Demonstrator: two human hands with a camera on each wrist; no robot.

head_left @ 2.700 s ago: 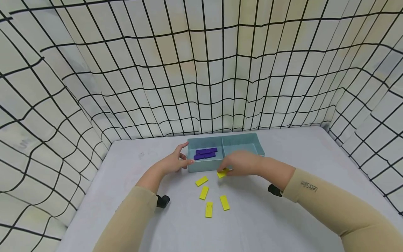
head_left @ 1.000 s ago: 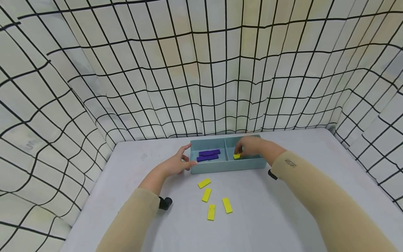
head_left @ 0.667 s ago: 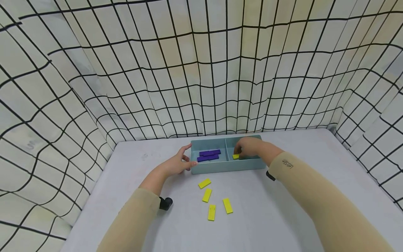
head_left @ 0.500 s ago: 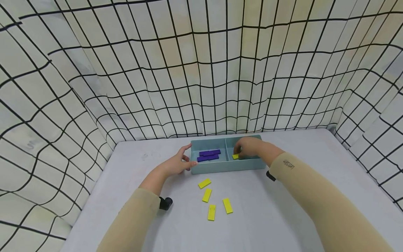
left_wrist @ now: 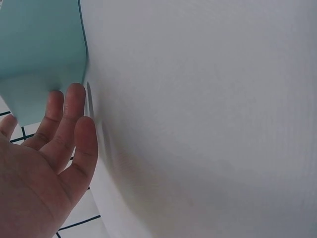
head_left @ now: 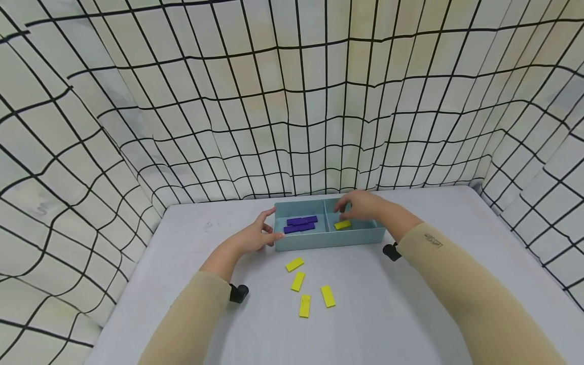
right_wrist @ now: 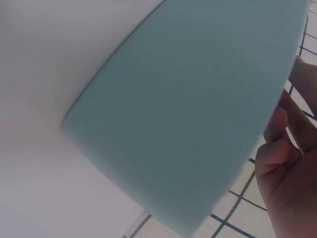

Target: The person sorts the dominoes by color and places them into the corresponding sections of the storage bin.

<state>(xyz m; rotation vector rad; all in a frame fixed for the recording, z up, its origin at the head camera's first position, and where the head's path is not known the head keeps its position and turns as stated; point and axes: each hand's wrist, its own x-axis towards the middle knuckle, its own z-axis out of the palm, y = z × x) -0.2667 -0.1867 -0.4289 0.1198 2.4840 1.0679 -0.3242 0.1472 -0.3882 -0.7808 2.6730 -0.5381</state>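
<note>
A light blue two-compartment box (head_left: pixel 328 240) stands toward the back of the table. My left hand (head_left: pixel 250 239) holds its left end, thumb at the front corner and index finger at the back corner; the left wrist view shows the other fingers (left_wrist: pixel 75 106) loosely bent by the end wall. Several purple tiles (head_left: pixel 299 229) lie in the left compartment. One yellow tile (head_left: pixel 342 224) lies in the right compartment, near the divider. Just over it, my right hand (head_left: pixel 362 205) has loosely bent fingers and holds nothing. The box wall partly hides this hand in the right wrist view.
Several yellow tiles (head_left: pixel 298 281) are scattered on the white tabletop (head_left: pixel 383 314) in front of the box. Behind it and at both sides rise pale walls with a black grid (head_left: pixel 319 121). A black wrist device (head_left: pixel 239 293) shows at the left sleeve.
My right hand has carried a yellow tile from the table into the right compartment and let go of it, then lifted slightly. The left hand has stayed at the box's end.
</note>
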